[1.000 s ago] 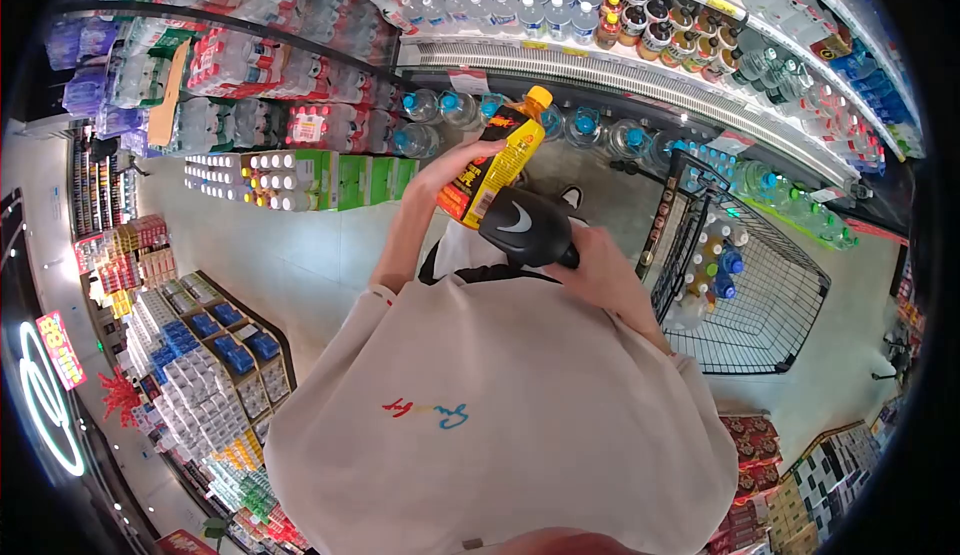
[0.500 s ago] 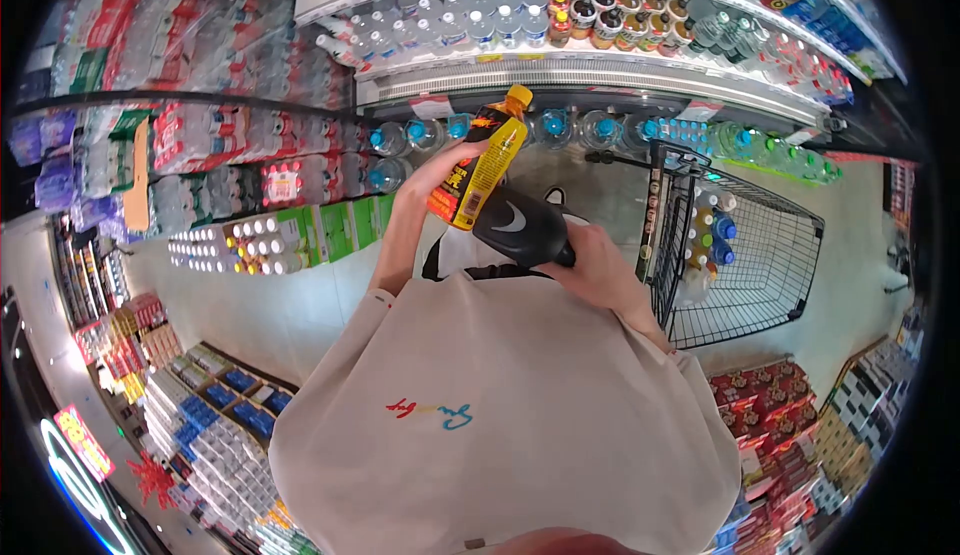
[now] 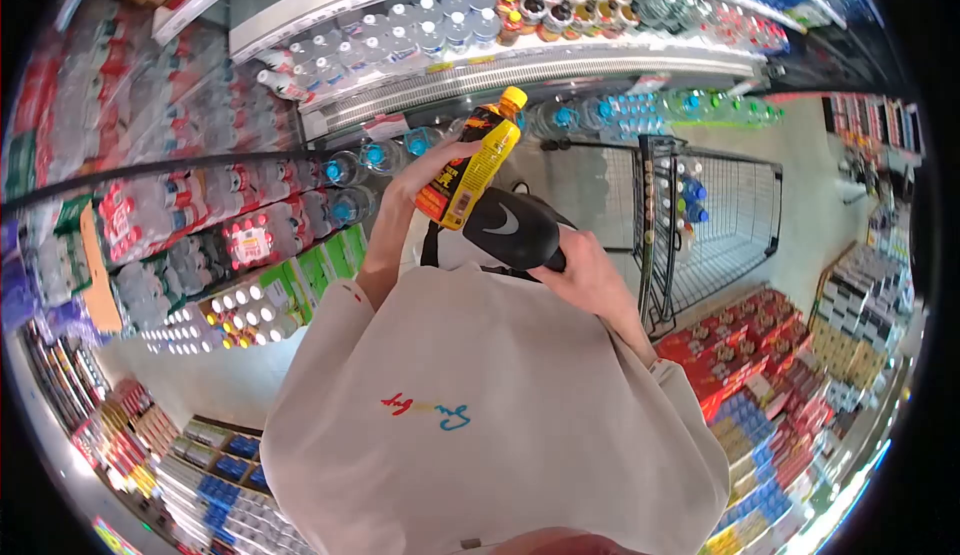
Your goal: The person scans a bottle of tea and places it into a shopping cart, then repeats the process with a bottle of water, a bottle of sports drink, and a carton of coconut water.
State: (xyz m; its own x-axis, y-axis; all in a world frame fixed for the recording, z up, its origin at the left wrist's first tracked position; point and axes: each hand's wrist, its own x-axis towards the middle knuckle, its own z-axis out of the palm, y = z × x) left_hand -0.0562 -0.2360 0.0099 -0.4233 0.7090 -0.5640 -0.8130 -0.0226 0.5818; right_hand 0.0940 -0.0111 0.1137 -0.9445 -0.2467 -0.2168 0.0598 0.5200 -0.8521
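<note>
A yellow, black and orange bottle with a yellow cap leans up and to the right in front of the body. Around its left side is my left hand, its fingers partly hidden behind the label. Just below and right of that bottle, a black bottle with a white curved mark lies slanted. My right hand is closed on its narrow right end. The two bottles overlap or nearly touch in view; whether they touch I cannot tell.
A wire shopping cart with several bottles stands on the right. Ahead runs a shelf of drinks, with large water bottles along its foot. Bottle packs are stacked on the left, red cartons at the lower right.
The view has turned, so the shelves and cart have shifted left and tilted. Both hands keep hold of their bottles, in nearly the same pose.
</note>
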